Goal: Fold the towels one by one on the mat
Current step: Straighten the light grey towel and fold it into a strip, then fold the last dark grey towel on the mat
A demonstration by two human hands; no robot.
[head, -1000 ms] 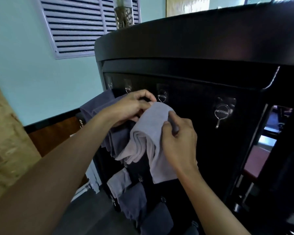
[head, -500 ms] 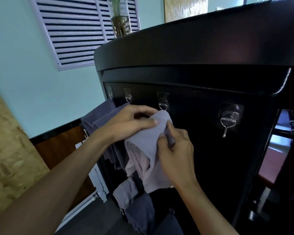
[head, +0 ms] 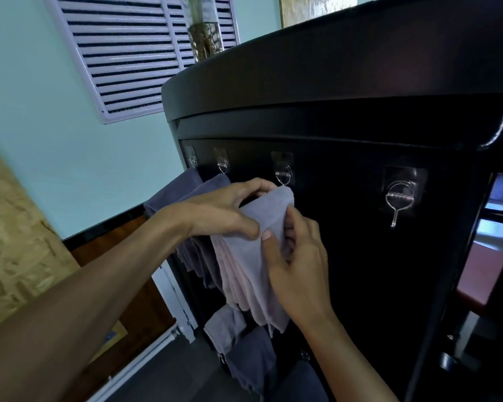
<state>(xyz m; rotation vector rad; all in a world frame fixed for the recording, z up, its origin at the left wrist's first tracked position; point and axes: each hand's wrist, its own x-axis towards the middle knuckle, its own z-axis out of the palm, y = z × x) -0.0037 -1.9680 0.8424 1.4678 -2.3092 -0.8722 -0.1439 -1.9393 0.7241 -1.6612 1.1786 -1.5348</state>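
A person stands close to a tall black cabinet [head: 360,256] whose front panel carries a row of clear adhesive hooks with metal loops. Both bare hands meet at the centre of the view on a pale lilac cloth towel [head: 250,256] that hangs in soft folds down the cabinet front.

The left hand [head: 224,213] reaches in from 8 o'clock. Its fingers curl over the towel's top edge and its thumb presses the cloth from the front, so it grips the towel. The right hand [head: 296,256] comes up from 5 o'clock. Its thumb and fingers pinch the towel's right edge just below the top.

The top of the towel sits right under the third metal hook [head: 283,174], at 12 o'clock from the hands; whether it touches the hook cannot be told. At 3 o'clock from the hands an empty metal hook [head: 399,198] hangs well apart.

At 9 o'clock from the lilac towel, darker grey-purple towels [head: 186,190] hang from the hooks further left. At 6 o'clock, more grey towels [head: 244,352] hang lower on the cabinet.

At 11 o'clock a white louvred vent [head: 122,53] sits in a pale green wall.
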